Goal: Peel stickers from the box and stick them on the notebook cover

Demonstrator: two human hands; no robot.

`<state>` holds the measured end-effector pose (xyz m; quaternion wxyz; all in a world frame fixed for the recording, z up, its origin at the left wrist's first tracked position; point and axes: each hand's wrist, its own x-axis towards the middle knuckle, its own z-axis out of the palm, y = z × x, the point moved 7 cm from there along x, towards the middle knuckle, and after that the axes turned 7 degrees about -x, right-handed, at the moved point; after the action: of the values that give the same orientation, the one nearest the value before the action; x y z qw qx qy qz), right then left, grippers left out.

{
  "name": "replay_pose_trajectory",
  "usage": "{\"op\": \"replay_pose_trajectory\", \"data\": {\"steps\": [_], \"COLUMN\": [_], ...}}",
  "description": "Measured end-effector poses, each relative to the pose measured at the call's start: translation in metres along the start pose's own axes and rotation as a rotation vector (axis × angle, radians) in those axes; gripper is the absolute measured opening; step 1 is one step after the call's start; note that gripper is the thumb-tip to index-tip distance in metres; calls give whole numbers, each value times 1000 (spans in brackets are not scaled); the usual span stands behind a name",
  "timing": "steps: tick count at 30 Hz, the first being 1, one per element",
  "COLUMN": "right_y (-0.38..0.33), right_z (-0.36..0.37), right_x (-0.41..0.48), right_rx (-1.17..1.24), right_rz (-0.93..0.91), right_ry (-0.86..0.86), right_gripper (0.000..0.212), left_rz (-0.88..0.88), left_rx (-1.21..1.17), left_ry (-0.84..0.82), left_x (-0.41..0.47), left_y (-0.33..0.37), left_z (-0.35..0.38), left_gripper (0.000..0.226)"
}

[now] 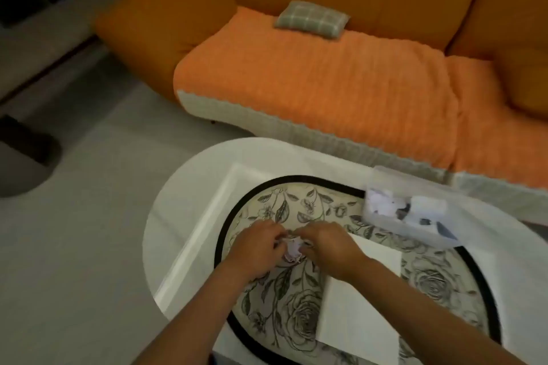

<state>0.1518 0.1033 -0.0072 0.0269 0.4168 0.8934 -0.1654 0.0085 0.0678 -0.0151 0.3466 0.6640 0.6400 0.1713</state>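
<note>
Both hands meet in front of the body, fingertips facing each other and nearly touching. The left hand (257, 246) lies knuckles up, its fingers curled inward to the right. The right hand (324, 247) mirrors it, fingers curled inward to the left. Between the two sets of fingertips, a small pale sticker (293, 249) is pinched from both sides, though blur hides the exact grip. Behind the fingers, the bare left forearm (189, 323) and right forearm (424, 305) spread apart toward the body.
</note>
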Motion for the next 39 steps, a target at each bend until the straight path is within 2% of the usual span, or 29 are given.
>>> {"op": "replay_pose_trajectory", "data": {"steps": [3, 7, 9, 12, 18, 27, 33, 36, 39], "right_y": [1, 1, 7, 15, 18, 18, 9, 11, 13], "right_z": [20, 21, 18, 18, 18, 7, 2, 2, -6], "right_x": [12, 18, 22, 24, 23, -3, -4, -1, -5], "right_rx": [-93, -37, 24, 174, 206, 232, 254, 199, 191], "right_rz": [-79, -83, -34, 48, 99, 284, 301, 330, 324], "right_ry": [46, 113, 69, -45, -51, 161, 185, 181, 228], "right_gripper": [39, 30, 25, 20, 13, 17, 16, 18, 17], "left_rz": [149, 299, 339, 373, 328, 299, 232, 237, 251], "left_rx": [100, 186, 214, 232, 177, 234, -80, 4, 106], "left_ry": [101, 251, 319, 323, 335, 350, 328, 333, 295], "left_x": [0, -1, 2, 7, 11, -9, -8, 2, 7], "left_y": [-5, -9, -12, -16, -11, -5, -12, -12, -11], "left_z": [9, 20, 21, 25, 23, 31, 29, 30, 33], "left_gripper": [21, 29, 34, 33, 19, 31, 34, 16, 19]}}
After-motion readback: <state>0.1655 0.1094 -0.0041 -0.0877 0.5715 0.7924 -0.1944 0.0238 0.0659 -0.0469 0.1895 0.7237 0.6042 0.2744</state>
